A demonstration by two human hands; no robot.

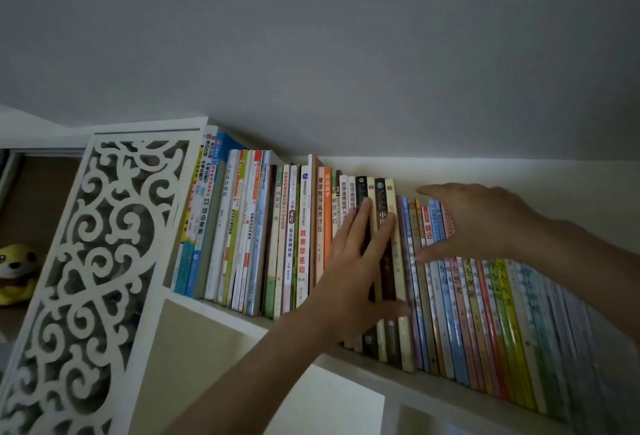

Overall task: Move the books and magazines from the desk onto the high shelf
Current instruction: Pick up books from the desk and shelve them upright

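We are looking up at the high white shelf [239, 316], and it already carries a long row of upright books [298, 237], from the white carved side panel [93, 261] at 9 o'clock down toward 4 o'clock. So we judge that most of the work is done. The desk is not visible, so we cannot tell how many books or magazines remain there.

Our left hand [353, 275] lies flat with straight fingers on the spines of the dark and cream books [382, 206] near the centre; it presses them and grips nothing. Our right hand [481, 223], at 3 o'clock from it, spreads over the top edges of the thin colourful booklets [485, 313], thumb low on the spines and fingers extended above, not curled round any single one. It looks as if we are pushing the last volumes in and making the row even.

Each book stands on its short edge, with its long axis vertical on the shelf and its spine toward us. In this view the row leans toward 11 o'clock.

A yellow plush toy [17, 271] sits at 9 o'clock, behind the panel.
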